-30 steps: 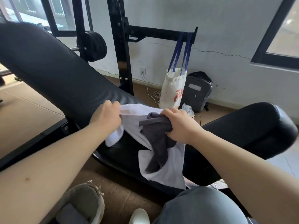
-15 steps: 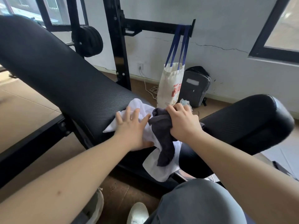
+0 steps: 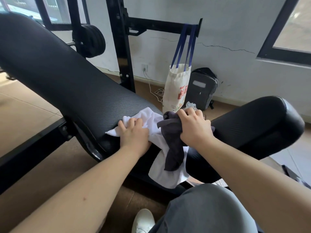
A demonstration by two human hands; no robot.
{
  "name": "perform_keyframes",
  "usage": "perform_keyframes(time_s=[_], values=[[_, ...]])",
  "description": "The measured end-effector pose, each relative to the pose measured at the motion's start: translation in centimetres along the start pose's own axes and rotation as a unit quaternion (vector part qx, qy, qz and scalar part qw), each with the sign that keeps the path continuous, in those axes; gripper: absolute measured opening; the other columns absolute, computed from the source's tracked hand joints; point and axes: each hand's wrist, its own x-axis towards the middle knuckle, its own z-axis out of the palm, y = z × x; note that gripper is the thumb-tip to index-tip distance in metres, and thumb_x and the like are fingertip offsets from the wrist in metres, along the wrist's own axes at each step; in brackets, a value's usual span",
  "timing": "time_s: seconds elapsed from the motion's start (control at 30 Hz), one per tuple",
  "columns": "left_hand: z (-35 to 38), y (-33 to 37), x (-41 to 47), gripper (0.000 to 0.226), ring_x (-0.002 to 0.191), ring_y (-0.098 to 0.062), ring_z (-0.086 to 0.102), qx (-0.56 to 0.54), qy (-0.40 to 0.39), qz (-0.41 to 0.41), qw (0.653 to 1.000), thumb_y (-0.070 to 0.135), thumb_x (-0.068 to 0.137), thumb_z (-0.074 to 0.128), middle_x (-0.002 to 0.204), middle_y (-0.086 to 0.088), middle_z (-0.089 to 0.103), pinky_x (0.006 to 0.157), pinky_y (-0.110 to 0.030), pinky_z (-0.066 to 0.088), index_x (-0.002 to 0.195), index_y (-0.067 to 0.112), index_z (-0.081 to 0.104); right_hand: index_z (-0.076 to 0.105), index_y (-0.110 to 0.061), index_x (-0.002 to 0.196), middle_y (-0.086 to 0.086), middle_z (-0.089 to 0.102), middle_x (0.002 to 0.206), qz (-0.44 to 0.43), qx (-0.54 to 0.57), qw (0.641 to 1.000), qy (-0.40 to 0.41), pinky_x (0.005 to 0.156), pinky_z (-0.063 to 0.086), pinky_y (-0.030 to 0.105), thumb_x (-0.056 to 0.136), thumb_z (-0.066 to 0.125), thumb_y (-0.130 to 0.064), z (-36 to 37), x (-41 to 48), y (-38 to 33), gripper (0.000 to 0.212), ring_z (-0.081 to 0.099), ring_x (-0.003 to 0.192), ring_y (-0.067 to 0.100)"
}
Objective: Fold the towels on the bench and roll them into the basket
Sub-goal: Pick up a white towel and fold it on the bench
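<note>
A white towel (image 3: 168,170) lies crumpled across the gap of the black padded bench (image 3: 70,84), its lower end hanging over the front edge. On top of it droops a dark grey towel (image 3: 173,148). My left hand (image 3: 133,133) presses on the white towel's left part, with its fingers curled into the cloth. My right hand (image 3: 193,126) is closed around the upper end of the dark grey towel. The basket is out of view.
The bench's second pad (image 3: 252,128) rises at the right. Behind stand a black rack post (image 3: 121,47) with a weight plate (image 3: 91,41), a hanging cream tote bag (image 3: 176,88) and a grey backpack (image 3: 202,88) against the wall. My knee (image 3: 210,211) and white shoe (image 3: 143,221) are below.
My left hand let go of the white towel's lifted corner, came down flat on it, and has now curled its fingers into the cloth. The right hand has kept its hold on the grey towel. The basket left view.
</note>
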Motion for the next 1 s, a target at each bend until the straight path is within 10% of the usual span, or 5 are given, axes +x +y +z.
perform_keyframes(time_s=[0.33,0.5,0.63,1.0], values=[[-5.8,-8.9,2.0,0.035,0.128,-0.039,0.04,0.011,0.022,-0.203,0.979,0.037,0.086,0.048,0.133,-0.011,0.05,0.109,-0.07,0.022,0.115,0.023,0.062,0.042,-0.024,0.12,0.004,0.045,0.121,0.004,0.044,0.999,-0.011,0.073,0.046,0.046,0.073,0.064,-0.016,0.8,0.3,-0.8,0.053,0.042,0.116,0.034],[-3.8,-5.1,1.0,0.103,0.148,-0.053,-0.007,-0.025,-0.055,-0.136,0.989,0.081,0.075,0.035,0.162,-0.02,0.016,0.102,-0.085,-0.004,0.16,0.026,0.015,0.039,-0.024,0.116,0.006,0.044,0.117,-0.023,0.126,0.987,-0.1,0.084,0.052,0.054,0.075,0.061,-0.019,2.4,-0.1,-3.4,0.047,0.044,0.111,0.038],[-2.3,-4.0,0.1,0.135,0.143,-0.054,-0.032,0.018,-0.11,-0.074,0.991,0.104,0.052,0.04,0.166,-0.019,-0.01,0.096,-0.086,-0.016,0.157,0.039,-0.016,0.038,-0.026,0.124,0.004,0.044,0.124,-0.048,0.106,0.987,-0.108,0.084,0.051,0.054,0.079,0.06,-0.02,3.2,-0.2,-4.7,0.05,0.042,0.113,0.036],[-1.6,-2.4,-0.5,0.057,0.145,-0.04,-0.002,-0.005,-0.083,-0.047,0.995,0.071,0.08,0.05,0.148,-0.007,0.025,0.101,-0.085,-0.011,0.129,0.041,0.055,0.039,-0.026,0.124,0.005,0.044,0.128,-0.046,-0.044,0.995,-0.074,0.066,0.042,0.045,0.081,0.061,-0.017,2.2,-0.2,-1.7,0.049,0.04,0.12,0.034]])
